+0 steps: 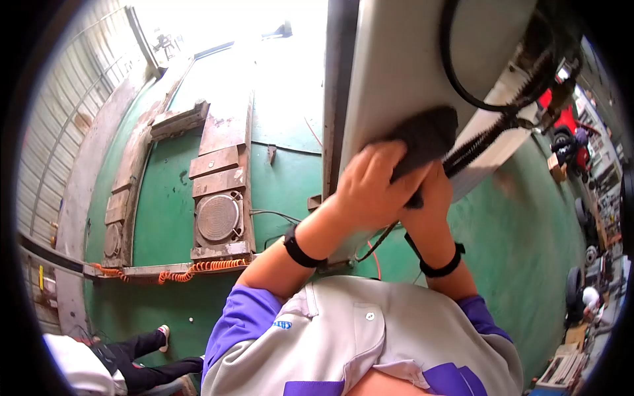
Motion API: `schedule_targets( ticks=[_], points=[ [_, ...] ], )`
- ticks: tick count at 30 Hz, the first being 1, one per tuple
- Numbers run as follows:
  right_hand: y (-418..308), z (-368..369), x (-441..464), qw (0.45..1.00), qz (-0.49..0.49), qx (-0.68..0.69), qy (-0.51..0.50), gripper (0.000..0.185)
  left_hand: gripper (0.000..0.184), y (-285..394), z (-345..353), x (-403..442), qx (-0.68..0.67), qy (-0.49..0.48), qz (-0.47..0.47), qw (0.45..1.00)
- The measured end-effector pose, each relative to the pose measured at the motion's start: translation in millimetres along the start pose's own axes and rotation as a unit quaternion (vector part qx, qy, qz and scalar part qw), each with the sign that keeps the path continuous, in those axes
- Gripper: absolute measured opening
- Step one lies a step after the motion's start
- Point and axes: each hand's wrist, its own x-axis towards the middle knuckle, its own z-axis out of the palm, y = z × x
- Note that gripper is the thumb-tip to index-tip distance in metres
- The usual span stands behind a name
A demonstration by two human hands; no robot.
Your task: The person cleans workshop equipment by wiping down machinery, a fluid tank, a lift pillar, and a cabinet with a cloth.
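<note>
A dark grey cloth (429, 135) is bunched against the pale face of a tall metal post (389, 72). My left hand (371, 179) grips the cloth's lower left side, fingers curled into it. Close beside it, my right hand (434, 191) is closed around the cloth's lower end; part of its fingers is hidden behind the left hand and the fabric. Both wrists wear black bands. A black cable (456, 86) loops over the post just above the cloth, and a ribbed black hose (479, 142) runs to the right of my hands.
Left of the post, a metal vehicle lift (224, 135) with a round turntable plate (218, 216) stands on the green floor. An orange coiled hose (198, 268) lies along its front edge. Another person (99, 366) is at lower left. Tyres and cartons line the right side.
</note>
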Motion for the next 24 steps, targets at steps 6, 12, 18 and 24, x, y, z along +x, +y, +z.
schedule_targets(
  ticks=[6, 12, 18, 24],
  points=[
    [11, 12, -25, 0.998, -0.002, -0.035, -0.049, 0.054, 0.061, 1, 17, -35, 0.006, 0.022, 0.002, 1.000],
    [22, 25, -52, 0.994, 0.007, -0.070, -0.079, 0.052, 0.065, -2, 5, -60, -0.060, -0.077, -0.006, 0.995],
    [42, 53, -99, 0.990, 0.027, -0.076, -0.116, 0.045, 0.066, -1, -2, -107, -0.087, -0.169, -0.033, 0.981],
    [42, 55, -128, 0.987, 0.042, -0.029, -0.150, 0.049, 0.068, 6, -22, -130, -0.127, -0.240, -0.070, 0.960]
  ],
)
